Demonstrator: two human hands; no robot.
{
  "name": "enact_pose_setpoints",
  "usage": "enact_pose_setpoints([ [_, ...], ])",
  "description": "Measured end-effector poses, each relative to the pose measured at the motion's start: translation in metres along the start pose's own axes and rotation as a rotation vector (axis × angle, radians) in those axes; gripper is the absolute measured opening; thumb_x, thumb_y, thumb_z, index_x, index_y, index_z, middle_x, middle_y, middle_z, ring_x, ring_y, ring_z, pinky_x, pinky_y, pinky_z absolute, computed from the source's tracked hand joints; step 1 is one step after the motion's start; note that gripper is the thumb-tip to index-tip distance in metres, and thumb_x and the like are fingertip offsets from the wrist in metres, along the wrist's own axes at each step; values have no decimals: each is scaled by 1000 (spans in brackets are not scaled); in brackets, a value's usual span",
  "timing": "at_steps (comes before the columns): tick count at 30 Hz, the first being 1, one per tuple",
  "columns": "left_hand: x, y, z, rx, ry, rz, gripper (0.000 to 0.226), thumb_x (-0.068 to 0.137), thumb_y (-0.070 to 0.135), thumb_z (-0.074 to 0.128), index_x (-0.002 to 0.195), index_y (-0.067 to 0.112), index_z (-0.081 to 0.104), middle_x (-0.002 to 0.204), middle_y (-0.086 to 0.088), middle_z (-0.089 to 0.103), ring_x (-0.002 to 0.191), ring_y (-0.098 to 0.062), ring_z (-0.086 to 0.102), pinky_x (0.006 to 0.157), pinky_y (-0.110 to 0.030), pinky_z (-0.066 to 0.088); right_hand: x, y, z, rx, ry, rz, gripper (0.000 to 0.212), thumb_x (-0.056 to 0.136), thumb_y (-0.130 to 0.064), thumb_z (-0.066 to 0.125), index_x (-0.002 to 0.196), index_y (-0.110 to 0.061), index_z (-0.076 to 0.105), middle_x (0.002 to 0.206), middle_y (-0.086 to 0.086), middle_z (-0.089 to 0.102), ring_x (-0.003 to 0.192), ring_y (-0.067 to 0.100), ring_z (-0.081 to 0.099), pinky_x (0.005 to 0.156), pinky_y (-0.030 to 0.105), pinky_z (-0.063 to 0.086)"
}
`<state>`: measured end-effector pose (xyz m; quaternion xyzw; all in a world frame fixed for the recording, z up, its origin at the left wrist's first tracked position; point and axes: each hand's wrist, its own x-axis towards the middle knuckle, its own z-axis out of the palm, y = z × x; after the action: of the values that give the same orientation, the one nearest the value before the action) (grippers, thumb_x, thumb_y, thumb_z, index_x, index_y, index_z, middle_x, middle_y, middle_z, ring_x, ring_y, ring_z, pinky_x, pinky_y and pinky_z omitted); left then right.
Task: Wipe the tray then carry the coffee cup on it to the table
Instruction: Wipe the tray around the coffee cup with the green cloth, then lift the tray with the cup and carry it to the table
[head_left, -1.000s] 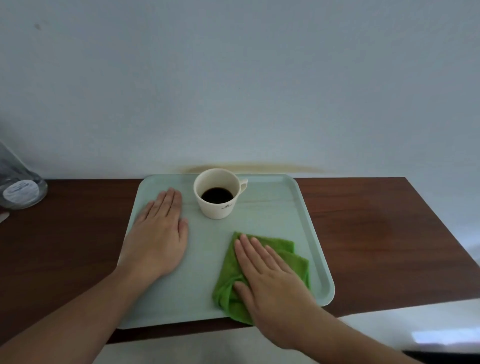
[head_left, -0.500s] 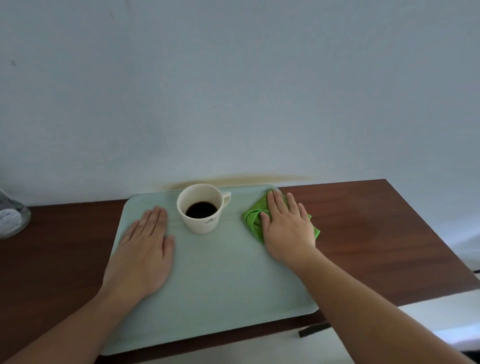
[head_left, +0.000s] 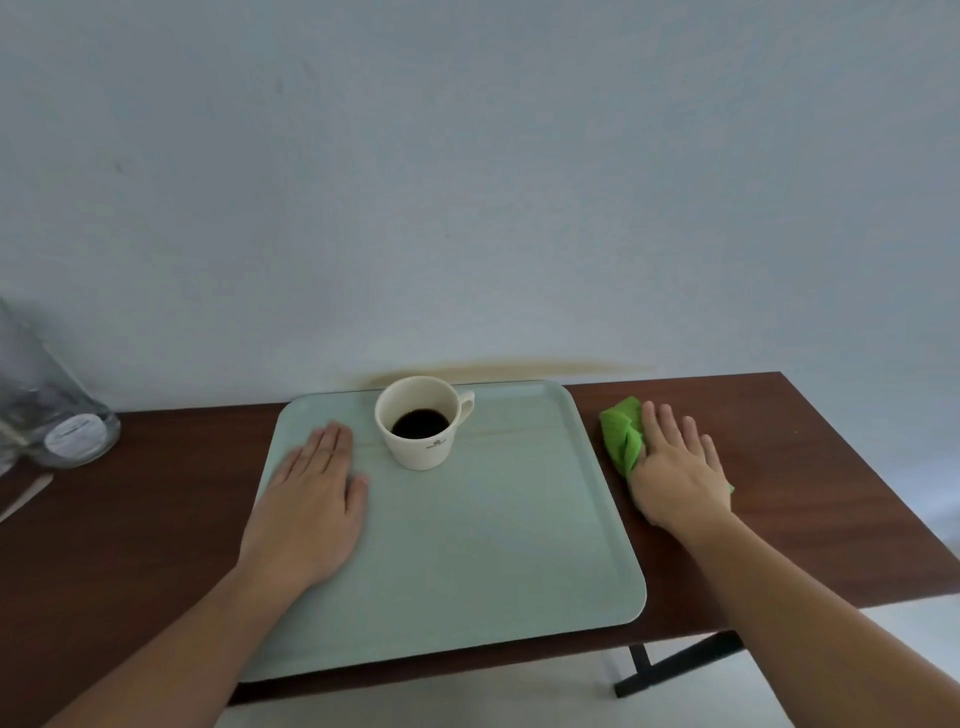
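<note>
A pale green tray (head_left: 493, 545) lies on the dark wooden table (head_left: 810, 509). A white coffee cup (head_left: 421, 423) with dark coffee stands near the tray's far edge, handle to the right. My left hand (head_left: 309, 512) rests flat on the tray's left side, fingers together, holding nothing. My right hand (head_left: 678, 470) lies flat on a crumpled green cloth (head_left: 621, 428), which is on the table just right of the tray.
A clear glass jar (head_left: 57, 410) stands at the table's far left, with a pale flat stick (head_left: 26, 496) in front of it. A plain wall rises behind the table. A black table leg (head_left: 675, 662) shows below the front right edge.
My right hand slid the green cloth from the tray's near right up to its far right corner, then off the tray onto the table. My left hand stayed on the tray.
</note>
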<state>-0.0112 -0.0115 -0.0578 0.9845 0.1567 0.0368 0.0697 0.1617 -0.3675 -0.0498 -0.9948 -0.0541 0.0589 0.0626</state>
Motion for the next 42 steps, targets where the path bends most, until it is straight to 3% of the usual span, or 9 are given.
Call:
enact_pose_setpoints([
  [6,-14,-3,-18,-214,-32,13,62,99,38,39,153,10,27,162,-5,24,151,-15,15,121,-30,10,-11,-39,-13,298,25,157,65,105,-38,21,161,-10,0,169,12,-6,155,30,-9,125,44,-4],
  [10,-47,-15,-31,-231,107,-160,59,94,37,52,145,8,43,152,-11,44,140,-27,40,113,-41,33,-67,-53,-24,455,237,45,67,100,-49,35,155,-12,30,159,10,38,148,31,26,121,45,17],
  [12,-62,-18,-32,-215,124,-298,61,90,36,57,142,6,43,140,-16,50,125,-35,48,102,-47,42,-99,-56,-20,414,197,53,69,94,-57,41,146,-12,42,144,11,52,135,34,38,113,49,28],
  [15,-75,-16,-31,-301,46,-496,63,87,41,58,140,9,42,123,-14,51,113,-38,53,90,-49,46,-127,-65,-11,437,35,128,68,87,-55,57,137,-9,48,133,14,53,125,36,42,106,50,33],
  [21,-78,-16,-37,-428,93,-560,34,86,46,59,96,16,46,92,-4,58,86,-33,61,71,-43,49,-117,-77,-18,582,-58,239,67,90,-48,65,132,0,47,130,18,52,119,39,53,96,46,44],
  [28,-80,-34,-56,-641,40,-517,52,70,54,77,88,17,45,78,0,61,69,-20,60,56,-35,44,-143,-78,-23,623,20,320,43,89,-47,67,100,-11,46,103,9,58,87,28,51,71,39,39],
  [32,-78,-31,-71,-659,-36,-437,67,54,58,85,89,17,45,78,0,61,68,-15,58,54,-29,39,-171,-67,-32,569,111,394,40,87,-53,64,97,-18,46,83,-9,51,81,22,48,65,38,36],
  [35,-77,-15,-81,-655,-51,-358,67,51,54,88,87,16,46,77,0,60,67,-16,56,54,-31,38,-194,-48,-38,582,164,431,38,86,-54,64,94,-21,48,83,-10,55,73,12,53,56,35,37],
  [42,-85,71,-91,-722,-93,-168,66,51,43,92,89,13,47,77,-1,61,66,-18,58,54,-31,38,-252,26,-65,595,253,586,36,85,-56,64,91,-24,47,84,-7,58,74,15,58,67,42,52],
])
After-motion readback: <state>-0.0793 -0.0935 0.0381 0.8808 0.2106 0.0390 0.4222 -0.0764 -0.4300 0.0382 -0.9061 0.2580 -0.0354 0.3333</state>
